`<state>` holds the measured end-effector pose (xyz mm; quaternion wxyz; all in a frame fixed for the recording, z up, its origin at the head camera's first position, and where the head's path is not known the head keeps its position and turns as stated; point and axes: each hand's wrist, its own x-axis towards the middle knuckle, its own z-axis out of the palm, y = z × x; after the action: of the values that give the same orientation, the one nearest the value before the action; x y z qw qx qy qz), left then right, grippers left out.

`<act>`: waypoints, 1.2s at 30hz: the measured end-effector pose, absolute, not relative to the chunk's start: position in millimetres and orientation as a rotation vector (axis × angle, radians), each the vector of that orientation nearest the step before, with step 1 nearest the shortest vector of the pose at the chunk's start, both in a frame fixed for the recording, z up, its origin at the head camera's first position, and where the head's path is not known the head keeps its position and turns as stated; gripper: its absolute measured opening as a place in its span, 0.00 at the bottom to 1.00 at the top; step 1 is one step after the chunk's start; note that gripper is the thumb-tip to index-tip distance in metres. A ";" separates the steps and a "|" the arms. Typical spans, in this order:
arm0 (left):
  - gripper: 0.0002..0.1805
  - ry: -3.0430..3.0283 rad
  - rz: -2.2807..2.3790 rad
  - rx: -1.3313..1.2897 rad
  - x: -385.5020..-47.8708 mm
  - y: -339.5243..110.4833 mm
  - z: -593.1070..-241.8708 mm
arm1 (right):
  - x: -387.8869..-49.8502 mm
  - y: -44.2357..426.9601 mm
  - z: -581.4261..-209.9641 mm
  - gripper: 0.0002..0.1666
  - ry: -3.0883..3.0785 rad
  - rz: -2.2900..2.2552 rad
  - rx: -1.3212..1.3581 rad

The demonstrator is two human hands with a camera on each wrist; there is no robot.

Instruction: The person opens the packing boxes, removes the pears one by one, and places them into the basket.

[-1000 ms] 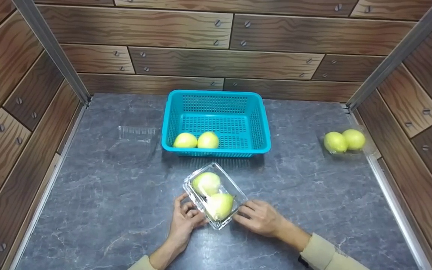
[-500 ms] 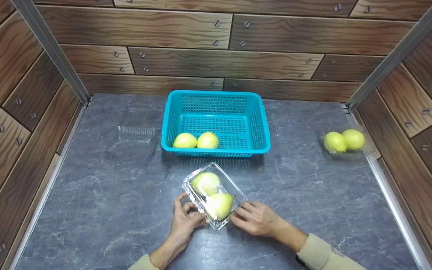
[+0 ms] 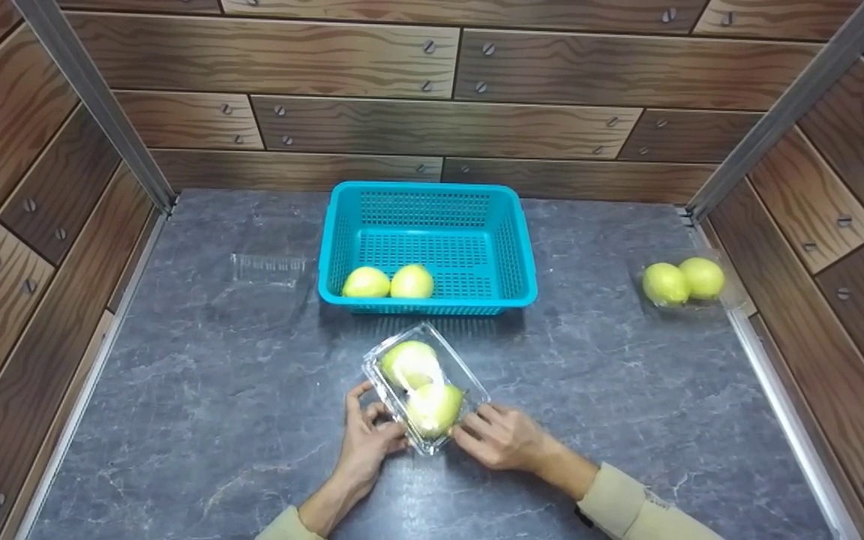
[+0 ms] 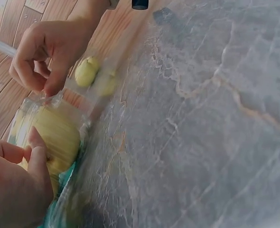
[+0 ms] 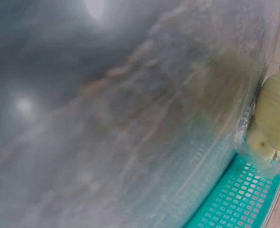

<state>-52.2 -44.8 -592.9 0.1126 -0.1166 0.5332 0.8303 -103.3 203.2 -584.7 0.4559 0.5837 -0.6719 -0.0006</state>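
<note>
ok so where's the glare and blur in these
Head view: mostly crisp, white glare on the clear container and the two fruits inside; left wrist view: table soft, smeary near the container; right wrist view: table heavily blurred with two bright spots, the holes of the basket clearer.

No text, label, brand, number or sign can be read here

Left hand [image 3: 363, 441] and right hand [image 3: 505, 438] (both bare) angle toward each other, fingers [image 3: 352, 403] bent.
</note>
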 end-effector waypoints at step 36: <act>0.48 1.575 2.406 -0.282 -56.3 -51.9 -596.9 | -100.9 196.8 -578.3 0.19 -1.563 -0.043 1.571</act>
<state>-56.3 -51.9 -596.9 0.1260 -0.0968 0.5407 0.8261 -100.9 196.8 -578.3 0.4464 0.6342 -0.6310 -0.0174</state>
